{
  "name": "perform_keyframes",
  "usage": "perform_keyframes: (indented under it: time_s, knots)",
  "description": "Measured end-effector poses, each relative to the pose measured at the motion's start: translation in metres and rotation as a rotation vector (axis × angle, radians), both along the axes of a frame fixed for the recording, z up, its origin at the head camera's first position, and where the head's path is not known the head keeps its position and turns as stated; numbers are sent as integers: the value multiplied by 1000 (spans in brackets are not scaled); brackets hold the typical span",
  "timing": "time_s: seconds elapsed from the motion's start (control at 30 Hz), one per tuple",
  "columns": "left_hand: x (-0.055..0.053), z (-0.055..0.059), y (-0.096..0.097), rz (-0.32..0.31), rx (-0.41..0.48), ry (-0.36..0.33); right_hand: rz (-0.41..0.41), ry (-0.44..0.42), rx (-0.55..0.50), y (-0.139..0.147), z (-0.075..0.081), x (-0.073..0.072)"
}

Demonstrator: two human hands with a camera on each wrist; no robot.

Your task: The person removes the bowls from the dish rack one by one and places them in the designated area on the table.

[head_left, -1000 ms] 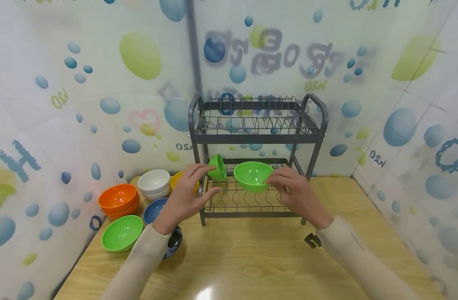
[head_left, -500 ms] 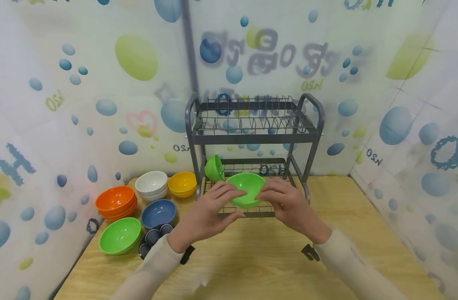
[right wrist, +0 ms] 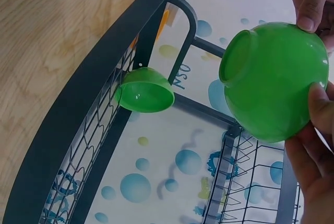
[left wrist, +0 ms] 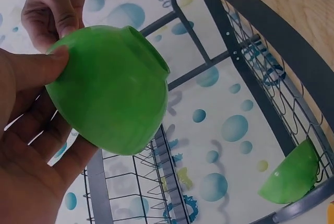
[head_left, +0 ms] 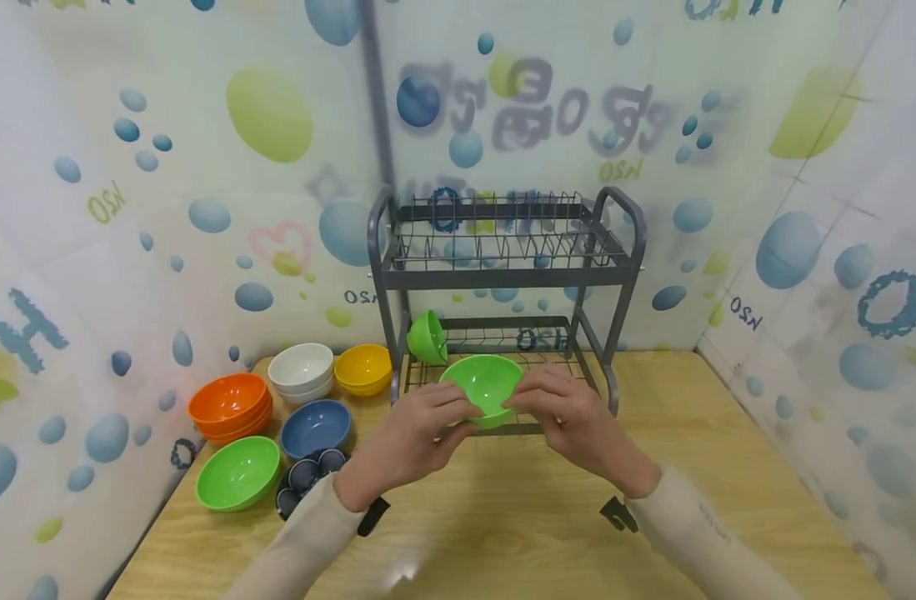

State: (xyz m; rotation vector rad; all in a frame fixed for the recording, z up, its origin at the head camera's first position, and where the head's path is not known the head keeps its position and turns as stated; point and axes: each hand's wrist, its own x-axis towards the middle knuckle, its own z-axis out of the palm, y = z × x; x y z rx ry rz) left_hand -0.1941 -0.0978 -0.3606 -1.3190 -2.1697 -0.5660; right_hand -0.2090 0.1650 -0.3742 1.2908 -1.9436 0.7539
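A small green bowl [head_left: 482,385] is held up in front of the dish rack's lower tier, its inside facing me. My left hand [head_left: 420,433] pinches its left rim, thumb on the outer wall and fingers over the edge, as the left wrist view shows. At the right rim my right hand [head_left: 578,417] grips it the same way. Another green bowl [head_left: 427,337] stands tilted on its side in the left end of the lower tier, behind the held one. The dark metal dish rack [head_left: 503,277] has two wire tiers.
Left of the rack are stacked orange bowls [head_left: 228,406], white bowls [head_left: 302,372] and yellow bowls [head_left: 363,369]. Nearer stand a blue bowl [head_left: 315,427], a large green bowl [head_left: 237,472] and dark patterned dishes [head_left: 305,475], partly behind my left sleeve. Patterned walls enclose the wooden table [head_left: 698,467].
The green bowl has come down and toward me, away from the rack. My left hand has moved right from near the racked bowl and taken hold of the held bowl's left rim.
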Motion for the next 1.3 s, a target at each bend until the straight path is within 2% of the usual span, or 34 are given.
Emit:
perform_keyframes:
  time_s: [0.13, 0.33, 0.6, 0.77, 0.87, 1.0, 1.1, 1.17, 1.3]
  knots:
    - [0, 0, -2, 2, 9, 5, 10, -53, -13, -1, 1, 1]
    - [-3, 0, -7, 17, 25, 20, -78, -150, -44, 2, 4, -1]
    - [-6, -2, -24, 103, 46, 27, -189, -79, -174, 23, 7, -16]
    - [-6, -7, -40, 160, 48, 19, -322, -87, -236, 41, 7, -24]
    - [-5, -8, -49, 189, 66, 7, -393, -88, -319, 51, 7, -30]
    - [-3, -11, -62, 227, 96, 22, -461, -92, -479, 63, 5, -40]
    - [-2, -15, -73, 259, 111, 56, -497, -196, -585, 71, 3, -45]
    - [0, -17, -81, 283, 120, 77, -505, -308, -640, 76, 2, -47]
    - [4, -21, -97, 324, 151, 100, -520, -529, -678, 83, 4, -53]
